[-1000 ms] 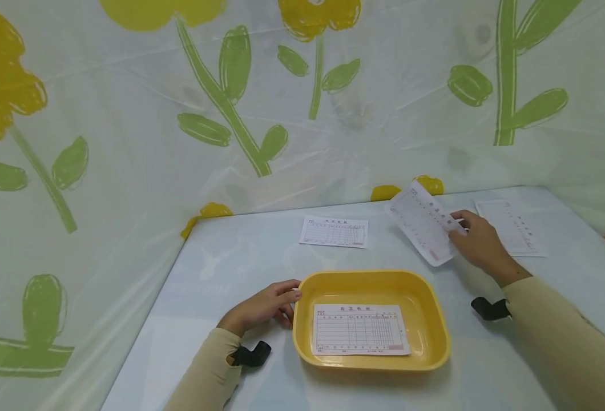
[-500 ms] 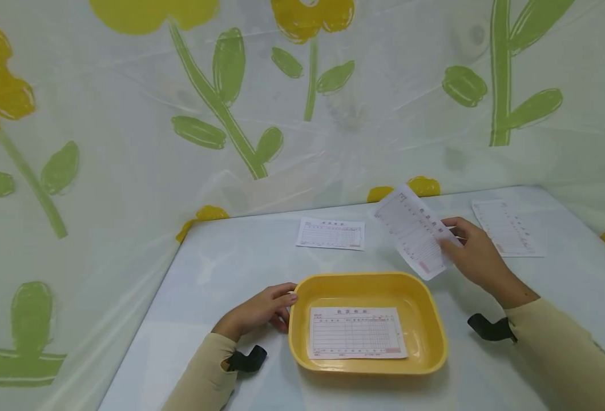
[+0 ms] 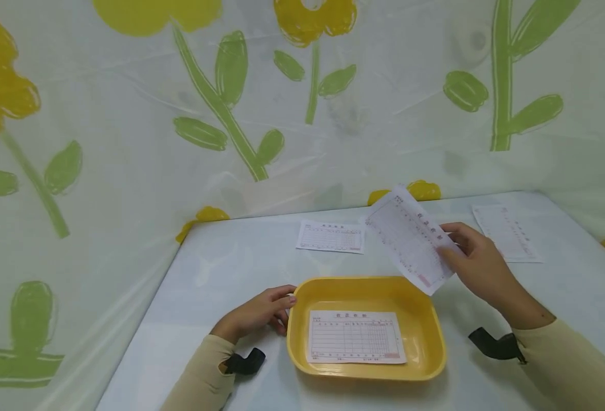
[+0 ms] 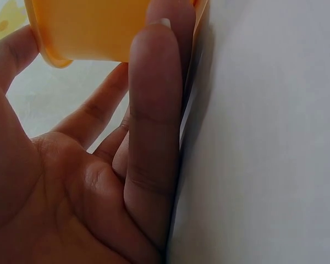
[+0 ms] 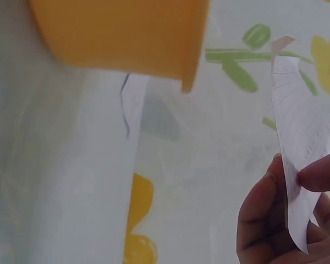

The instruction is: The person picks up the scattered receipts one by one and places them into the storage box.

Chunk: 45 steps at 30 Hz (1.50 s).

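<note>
In the head view, my right hand (image 3: 479,260) pinches a white printed receipt slip (image 3: 410,237) between thumb and fingers. The slip is tilted, its lower corner overlapping the back right rim of a yellow tray (image 3: 438,342). From the right wrist view, the held slip (image 5: 300,115) bends slightly, with the thumb on one face and fingers behind. My left hand (image 3: 256,314) rests at the tray's left side. In the left wrist view, its extended fingers (image 4: 154,82) touch the tray's outer wall (image 4: 93,27). Inside the tray lies another receipt slip (image 3: 356,337), flat and face up.
On the table (image 3: 220,262), one slip (image 3: 330,237) lies behind the tray and another slip (image 3: 508,234) at the back right, partly behind my right hand. A white flower-printed sheet (image 3: 143,142) rises along the table's back edge.
My right hand has brought its slip slightly left and toward me, from behind the tray to over its back right rim. My left hand stays at the tray's side.
</note>
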### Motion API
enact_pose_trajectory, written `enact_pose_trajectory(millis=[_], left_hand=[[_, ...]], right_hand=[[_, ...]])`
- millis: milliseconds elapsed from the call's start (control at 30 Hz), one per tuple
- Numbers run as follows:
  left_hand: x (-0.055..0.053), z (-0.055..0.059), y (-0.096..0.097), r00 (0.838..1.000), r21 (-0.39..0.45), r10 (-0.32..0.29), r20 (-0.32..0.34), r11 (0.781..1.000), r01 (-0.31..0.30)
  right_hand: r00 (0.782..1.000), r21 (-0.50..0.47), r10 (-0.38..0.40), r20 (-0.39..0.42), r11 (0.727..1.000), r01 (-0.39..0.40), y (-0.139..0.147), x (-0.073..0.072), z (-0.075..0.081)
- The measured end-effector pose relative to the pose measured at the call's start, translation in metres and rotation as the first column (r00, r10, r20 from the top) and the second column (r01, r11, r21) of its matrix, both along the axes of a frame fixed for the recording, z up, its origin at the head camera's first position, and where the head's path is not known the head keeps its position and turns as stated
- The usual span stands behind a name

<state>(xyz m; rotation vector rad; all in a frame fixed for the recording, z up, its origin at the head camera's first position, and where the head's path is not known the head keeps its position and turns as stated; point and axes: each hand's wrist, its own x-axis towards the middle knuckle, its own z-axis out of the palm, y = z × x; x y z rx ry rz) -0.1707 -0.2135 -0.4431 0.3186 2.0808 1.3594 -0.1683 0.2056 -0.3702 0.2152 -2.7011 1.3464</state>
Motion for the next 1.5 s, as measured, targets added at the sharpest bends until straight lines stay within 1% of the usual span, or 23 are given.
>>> enact_pose_trajectory(millis=[200,333,467,600,667,833,967,1067,1200,1267,1367,1500], left_hand=[[0.001,0.000,-0.003,1.000,-0.027,0.005,-0.014,1.000,-0.005],[0.000,0.002,-0.004,1.000,-0.029,0.002,-0.013,1.000,-0.003],[-0.003,0.003,0.000,1.000,-0.030,-0.007,-0.010,1.000,0.007],[-0.005,0.002,0.003,1.000,-0.034,-0.016,-0.020,0.999,0.015],[-0.005,0.001,0.004,1.000,-0.037,-0.016,-0.020,0.999,0.015],[-0.005,0.000,0.005,1.000,-0.042,-0.009,-0.014,0.999,0.008],[-0.005,-0.001,0.004,1.000,-0.041,-0.010,-0.020,0.999,0.010],[-0.005,-0.001,0.003,1.000,-0.032,-0.018,-0.022,0.999,0.017],[-0.004,-0.002,0.001,1.000,-0.030,-0.020,-0.022,0.999,0.019],[-0.004,-0.002,0.001,1.000,-0.035,-0.016,-0.022,0.999,0.015],[-0.003,-0.001,0.001,1.000,-0.036,-0.010,-0.021,0.999,0.010],[-0.003,-0.001,0.001,1.000,-0.017,-0.016,-0.017,1.000,0.015]], right_hand=[[0.998,-0.040,0.067,-0.004,0.997,-0.067,-0.012,0.009,0.006],[0.994,-0.040,0.109,-0.012,0.993,-0.109,-0.017,0.016,0.008],[0.989,-0.034,0.150,0.001,0.988,-0.150,-0.021,0.024,0.008],[0.976,-0.039,0.216,0.012,0.976,-0.215,-0.027,0.029,0.004],[0.967,-0.051,0.255,0.012,0.966,-0.254,-0.030,0.030,0.002],[0.947,-0.084,0.321,0.002,0.944,-0.320,-0.036,0.033,-0.005],[0.937,-0.067,0.348,0.003,0.935,-0.347,-0.043,0.036,-0.010],[0.927,-0.050,0.375,-0.003,0.926,-0.375,-0.048,0.037,-0.014],[0.910,-0.051,0.413,-0.016,0.909,-0.414,-0.054,0.038,-0.022],[0.907,-0.041,0.420,-0.023,0.906,-0.421,-0.057,0.039,-0.025],[0.904,-0.022,0.428,-0.011,0.903,-0.429,-0.059,0.038,-0.027],[0.894,0.014,0.448,-0.004,0.894,-0.448,-0.061,0.038,-0.031]])
